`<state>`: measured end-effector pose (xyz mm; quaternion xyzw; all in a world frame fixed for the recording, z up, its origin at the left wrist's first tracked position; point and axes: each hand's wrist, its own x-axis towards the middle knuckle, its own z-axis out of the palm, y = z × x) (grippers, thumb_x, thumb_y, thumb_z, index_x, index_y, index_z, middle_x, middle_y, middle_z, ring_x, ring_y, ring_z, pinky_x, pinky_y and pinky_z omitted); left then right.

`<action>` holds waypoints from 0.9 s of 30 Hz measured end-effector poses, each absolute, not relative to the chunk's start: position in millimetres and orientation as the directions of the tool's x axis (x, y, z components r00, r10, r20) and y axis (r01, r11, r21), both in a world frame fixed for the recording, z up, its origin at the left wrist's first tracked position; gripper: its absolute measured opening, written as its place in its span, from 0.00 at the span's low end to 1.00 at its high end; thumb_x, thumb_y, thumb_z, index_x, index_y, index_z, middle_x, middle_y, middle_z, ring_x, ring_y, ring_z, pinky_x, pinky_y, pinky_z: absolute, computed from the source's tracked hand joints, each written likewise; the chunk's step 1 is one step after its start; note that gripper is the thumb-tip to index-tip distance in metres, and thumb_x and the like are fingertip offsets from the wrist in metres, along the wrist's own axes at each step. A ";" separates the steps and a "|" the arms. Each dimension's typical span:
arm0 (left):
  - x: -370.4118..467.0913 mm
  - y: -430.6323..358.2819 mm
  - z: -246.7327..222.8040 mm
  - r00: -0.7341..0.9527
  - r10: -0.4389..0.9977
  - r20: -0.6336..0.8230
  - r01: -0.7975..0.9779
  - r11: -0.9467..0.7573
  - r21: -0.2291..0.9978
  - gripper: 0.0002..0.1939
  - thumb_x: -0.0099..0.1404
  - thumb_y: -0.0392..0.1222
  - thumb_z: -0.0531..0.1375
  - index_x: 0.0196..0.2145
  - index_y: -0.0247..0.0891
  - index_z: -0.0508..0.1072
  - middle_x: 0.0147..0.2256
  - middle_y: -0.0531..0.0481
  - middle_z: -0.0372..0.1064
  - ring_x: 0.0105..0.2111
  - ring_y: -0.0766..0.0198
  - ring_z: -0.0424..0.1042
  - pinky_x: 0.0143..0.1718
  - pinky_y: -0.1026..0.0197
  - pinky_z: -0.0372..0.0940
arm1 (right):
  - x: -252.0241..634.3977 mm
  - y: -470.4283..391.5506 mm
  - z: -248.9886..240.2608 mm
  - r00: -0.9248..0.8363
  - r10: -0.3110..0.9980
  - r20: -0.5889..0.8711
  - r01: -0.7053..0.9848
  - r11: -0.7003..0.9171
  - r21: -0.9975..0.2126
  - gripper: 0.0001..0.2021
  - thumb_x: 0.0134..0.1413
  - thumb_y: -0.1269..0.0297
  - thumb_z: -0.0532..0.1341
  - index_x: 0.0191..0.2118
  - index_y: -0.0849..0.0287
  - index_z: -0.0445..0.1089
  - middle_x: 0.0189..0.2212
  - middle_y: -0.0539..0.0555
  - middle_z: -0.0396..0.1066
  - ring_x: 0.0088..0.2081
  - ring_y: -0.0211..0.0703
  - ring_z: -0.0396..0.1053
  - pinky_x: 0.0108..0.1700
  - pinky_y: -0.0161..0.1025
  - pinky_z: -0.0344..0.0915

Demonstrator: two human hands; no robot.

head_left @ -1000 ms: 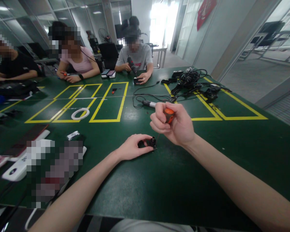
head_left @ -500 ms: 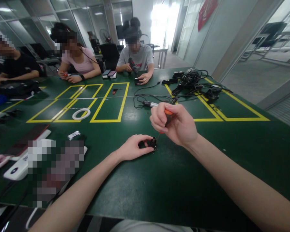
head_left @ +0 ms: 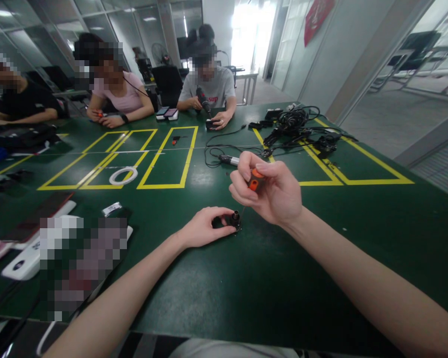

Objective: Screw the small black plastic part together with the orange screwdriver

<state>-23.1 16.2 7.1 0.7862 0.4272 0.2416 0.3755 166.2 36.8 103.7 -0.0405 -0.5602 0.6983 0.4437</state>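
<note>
My left hand [head_left: 205, 227] rests on the green tabletop, its thumb and fingers closed round a small black part with a round raised collar [head_left: 235, 218]. Above and to the right, my right hand [head_left: 271, 191] grips a screwdriver by its orange and black handle [head_left: 256, 180]. The thin shaft slants down from the fist toward the right side of the black part. Whether its tip touches the part or a screw, I cannot tell.
A white ring [head_left: 123, 175] lies left on the yellow-taped table [head_left: 194, 298]. Black cables [head_left: 296, 122] are heaped at the back right. Phones and a white power bank [head_left: 22, 263] lie near left. Across the table, a person [head_left: 209, 89] holds a power drill [head_left: 203, 99].
My right fingers have shifted on the screwdriver handle, so more of its orange end shows. The left hand keeps its hold on the black part. The whole view has moved slightly.
</note>
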 end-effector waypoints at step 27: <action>-23.1 16.5 5.7 0.520 0.851 0.073 0.484 -0.364 0.796 0.18 0.67 0.48 0.67 0.50 0.35 0.80 0.39 0.49 0.81 0.37 0.63 0.76 0.44 0.61 0.66 | 165.5 36.8 104.9 -0.591 0.662 0.461 -0.593 0.031 -0.805 0.19 0.67 0.59 0.59 0.24 0.58 0.60 0.17 0.44 0.53 0.18 0.31 0.44 0.20 0.30 0.46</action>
